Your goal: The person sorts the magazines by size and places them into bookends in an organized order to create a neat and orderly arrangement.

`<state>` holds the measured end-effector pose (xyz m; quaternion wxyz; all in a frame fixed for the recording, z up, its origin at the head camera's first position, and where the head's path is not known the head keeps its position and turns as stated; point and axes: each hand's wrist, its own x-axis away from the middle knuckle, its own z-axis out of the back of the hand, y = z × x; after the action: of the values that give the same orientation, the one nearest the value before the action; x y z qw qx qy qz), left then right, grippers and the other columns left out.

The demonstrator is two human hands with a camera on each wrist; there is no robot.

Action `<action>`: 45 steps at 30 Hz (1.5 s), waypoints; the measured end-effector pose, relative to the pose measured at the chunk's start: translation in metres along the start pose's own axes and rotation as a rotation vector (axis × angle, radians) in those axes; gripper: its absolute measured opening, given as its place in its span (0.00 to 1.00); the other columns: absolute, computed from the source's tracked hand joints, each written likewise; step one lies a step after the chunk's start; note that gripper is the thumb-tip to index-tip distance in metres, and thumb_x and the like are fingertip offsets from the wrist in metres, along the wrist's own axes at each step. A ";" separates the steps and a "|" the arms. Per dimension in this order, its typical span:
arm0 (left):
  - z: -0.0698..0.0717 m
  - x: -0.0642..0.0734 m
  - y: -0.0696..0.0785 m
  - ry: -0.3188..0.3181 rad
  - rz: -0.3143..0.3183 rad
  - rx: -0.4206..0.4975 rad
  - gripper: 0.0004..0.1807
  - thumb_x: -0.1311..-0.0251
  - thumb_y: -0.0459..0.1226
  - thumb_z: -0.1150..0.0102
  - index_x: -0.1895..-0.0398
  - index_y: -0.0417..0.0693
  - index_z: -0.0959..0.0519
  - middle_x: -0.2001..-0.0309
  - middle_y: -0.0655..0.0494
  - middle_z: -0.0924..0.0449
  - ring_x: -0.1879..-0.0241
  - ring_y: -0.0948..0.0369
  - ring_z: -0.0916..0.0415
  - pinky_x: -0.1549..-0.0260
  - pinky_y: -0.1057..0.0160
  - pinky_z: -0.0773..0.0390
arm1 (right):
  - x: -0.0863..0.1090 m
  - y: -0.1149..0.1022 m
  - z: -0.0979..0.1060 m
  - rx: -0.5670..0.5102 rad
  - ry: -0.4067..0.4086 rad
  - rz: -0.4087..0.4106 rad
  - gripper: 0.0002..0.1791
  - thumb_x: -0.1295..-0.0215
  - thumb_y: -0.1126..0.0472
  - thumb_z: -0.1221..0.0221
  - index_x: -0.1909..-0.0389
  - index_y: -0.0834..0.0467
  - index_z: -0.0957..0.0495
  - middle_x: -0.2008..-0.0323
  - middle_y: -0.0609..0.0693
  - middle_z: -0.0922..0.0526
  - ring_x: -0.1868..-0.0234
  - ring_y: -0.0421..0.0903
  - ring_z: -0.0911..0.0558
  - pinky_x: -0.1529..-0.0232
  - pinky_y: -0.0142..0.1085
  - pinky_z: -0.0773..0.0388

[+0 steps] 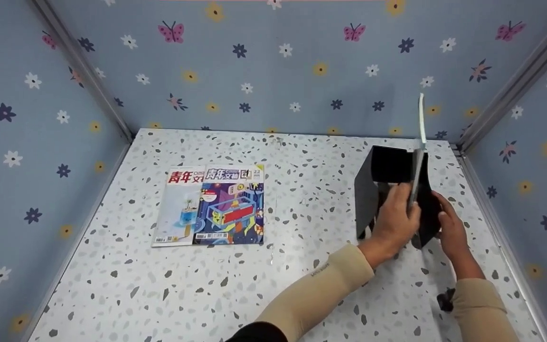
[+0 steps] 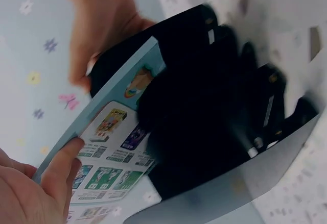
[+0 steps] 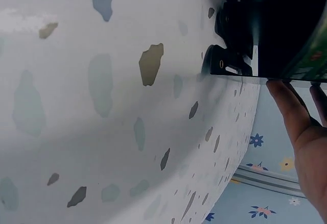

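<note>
the upright magazine (image 1: 421,118), pinched between thumb and fingers of the left hand (image 1: 391,223) at the right side of the black file holder (image 1: 365,199), could catch and crumple on its rim if tilted, and the holder might slide if the right hand (image 1: 455,229), fairly straight fingers against its outside, steadies it too lightly (whether the lower edge is inside, i cannot tell). well to the left, two overlapping 青年文摘 magazines (image 1: 231,209) lie on the white terrazzo-patterned tabletop (image 1: 126,289), walled by blue panels (image 1: 283,69) in a flower-and-butterfly print.
</note>
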<state>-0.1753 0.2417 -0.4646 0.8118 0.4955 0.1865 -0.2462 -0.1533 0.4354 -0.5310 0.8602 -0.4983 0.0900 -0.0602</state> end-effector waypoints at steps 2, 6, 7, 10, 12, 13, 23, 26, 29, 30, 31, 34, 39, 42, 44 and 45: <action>-0.006 0.008 -0.003 -0.010 -0.013 -0.035 0.15 0.38 0.35 0.45 0.48 0.48 0.29 0.58 0.55 0.28 0.68 0.65 0.26 0.67 0.76 0.26 | 0.001 0.001 0.000 0.003 -0.002 0.003 0.27 0.22 0.50 0.67 0.25 0.43 0.46 0.30 0.48 0.38 0.50 0.31 0.27 0.64 0.28 0.21; -0.012 0.017 -0.005 -0.082 -0.018 -0.026 0.13 0.36 0.35 0.47 0.49 0.51 0.31 0.58 0.56 0.31 0.71 0.65 0.27 0.72 0.76 0.29 | 0.005 -0.007 0.002 0.004 -0.025 0.003 0.27 0.22 0.50 0.67 0.25 0.45 0.47 0.31 0.51 0.37 0.53 0.27 0.26 0.65 0.29 0.20; -0.013 0.018 -0.005 -0.096 -0.017 -0.017 0.13 0.35 0.35 0.48 0.49 0.51 0.31 0.57 0.56 0.31 0.70 0.65 0.27 0.72 0.77 0.29 | 0.005 -0.007 0.003 -0.001 -0.031 -0.002 0.27 0.22 0.50 0.67 0.25 0.45 0.47 0.31 0.52 0.37 0.53 0.27 0.26 0.64 0.30 0.20; -0.013 0.021 -0.006 -0.121 0.014 0.008 0.12 0.34 0.36 0.48 0.49 0.53 0.31 0.57 0.56 0.31 0.69 0.65 0.26 0.70 0.77 0.29 | 0.005 -0.008 0.004 0.006 -0.039 -0.015 0.27 0.22 0.51 0.68 0.25 0.47 0.48 0.31 0.59 0.39 0.53 0.27 0.26 0.64 0.31 0.20; -0.014 0.022 -0.007 -0.114 0.046 0.025 0.13 0.35 0.38 0.46 0.49 0.54 0.30 0.56 0.58 0.30 0.67 0.65 0.24 0.68 0.77 0.28 | 0.003 -0.002 0.005 0.004 -0.040 -0.022 0.27 0.22 0.51 0.68 0.25 0.46 0.48 0.30 0.60 0.40 0.53 0.27 0.26 0.64 0.31 0.20; -0.014 0.022 -0.007 -0.109 0.068 0.041 0.13 0.36 0.38 0.45 0.49 0.55 0.30 0.56 0.58 0.29 0.66 0.66 0.24 0.67 0.77 0.28 | 0.003 -0.003 0.004 0.006 -0.040 -0.024 0.27 0.22 0.51 0.68 0.25 0.46 0.47 0.30 0.61 0.40 0.53 0.26 0.26 0.63 0.31 0.20; -0.011 0.017 -0.001 -0.022 0.197 0.275 0.21 0.42 0.41 0.37 0.47 0.53 0.30 0.51 0.60 0.24 0.54 0.70 0.24 0.56 0.78 0.26 | 0.012 -0.024 0.002 -0.036 -0.037 -0.016 0.27 0.23 0.53 0.65 0.25 0.48 0.45 0.36 0.43 0.34 0.56 0.27 0.23 0.65 0.33 0.19; -0.008 0.013 0.004 0.004 0.227 0.280 0.22 0.43 0.42 0.37 0.46 0.53 0.30 0.52 0.61 0.24 0.55 0.71 0.25 0.57 0.78 0.27 | 0.012 -0.028 0.001 -0.036 -0.031 -0.012 0.27 0.23 0.52 0.64 0.26 0.48 0.44 0.37 0.41 0.33 0.57 0.27 0.22 0.67 0.33 0.19; -0.004 0.009 0.008 0.013 0.243 0.230 0.20 0.43 0.39 0.40 0.46 0.51 0.29 0.52 0.59 0.24 0.57 0.71 0.26 0.57 0.78 0.28 | 0.012 -0.031 0.001 -0.021 -0.023 -0.016 0.27 0.23 0.52 0.64 0.26 0.48 0.44 0.35 0.51 0.34 0.57 0.27 0.23 0.67 0.33 0.19; -0.003 0.008 0.009 0.011 0.244 0.214 0.20 0.43 0.37 0.41 0.47 0.50 0.29 0.53 0.58 0.24 0.58 0.70 0.26 0.58 0.78 0.28 | 0.012 -0.032 0.000 -0.020 -0.020 -0.019 0.27 0.23 0.52 0.64 0.26 0.48 0.44 0.34 0.55 0.35 0.57 0.28 0.23 0.67 0.33 0.19; -0.001 0.006 0.010 0.008 0.243 0.202 0.20 0.44 0.36 0.42 0.47 0.49 0.29 0.53 0.57 0.24 0.58 0.70 0.26 0.58 0.79 0.29 | 0.012 -0.033 0.000 -0.020 -0.019 -0.022 0.27 0.23 0.51 0.65 0.26 0.48 0.44 0.33 0.58 0.36 0.57 0.28 0.23 0.67 0.34 0.19; 0.002 0.002 0.009 0.007 0.234 0.188 0.19 0.45 0.33 0.44 0.48 0.47 0.28 0.54 0.56 0.24 0.61 0.69 0.27 0.62 0.79 0.30 | 0.012 -0.035 0.000 -0.020 -0.029 -0.021 0.27 0.23 0.52 0.66 0.26 0.49 0.45 0.32 0.64 0.38 0.56 0.33 0.22 0.67 0.35 0.19; 0.006 -0.005 0.008 0.008 0.194 0.151 0.16 0.44 0.32 0.44 0.51 0.48 0.27 0.58 0.58 0.25 0.66 0.69 0.29 0.66 0.79 0.31 | 0.008 -0.029 0.001 -0.017 -0.054 -0.009 0.27 0.23 0.52 0.66 0.25 0.49 0.46 0.33 0.65 0.37 0.57 0.37 0.21 0.66 0.35 0.19; 0.003 -0.006 0.007 0.003 0.130 0.082 0.14 0.43 0.33 0.44 0.53 0.47 0.28 0.61 0.58 0.27 0.68 0.68 0.29 0.68 0.78 0.30 | 0.004 -0.017 0.003 -0.022 -0.057 -0.020 0.27 0.23 0.51 0.66 0.25 0.47 0.47 0.32 0.64 0.38 0.55 0.33 0.22 0.65 0.35 0.18; -0.002 -0.003 0.004 -0.011 0.075 0.026 0.13 0.42 0.34 0.45 0.54 0.47 0.29 0.61 0.58 0.29 0.70 0.67 0.29 0.69 0.77 0.29 | 0.001 -0.010 0.004 -0.024 -0.054 -0.028 0.27 0.23 0.50 0.66 0.25 0.45 0.47 0.32 0.63 0.38 0.54 0.33 0.22 0.65 0.36 0.18; -0.005 0.000 0.002 -0.021 0.050 0.000 0.11 0.41 0.34 0.45 0.55 0.47 0.30 0.62 0.57 0.30 0.70 0.66 0.30 0.70 0.76 0.29 | 0.000 -0.007 0.004 -0.022 -0.052 -0.032 0.27 0.23 0.50 0.66 0.25 0.44 0.47 0.32 0.63 0.38 0.53 0.33 0.23 0.64 0.36 0.18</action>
<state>-0.1744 0.2470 -0.4648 0.8196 0.4976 0.1655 -0.2310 -0.1524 0.4355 -0.5224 0.8556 -0.5106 0.0602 -0.0597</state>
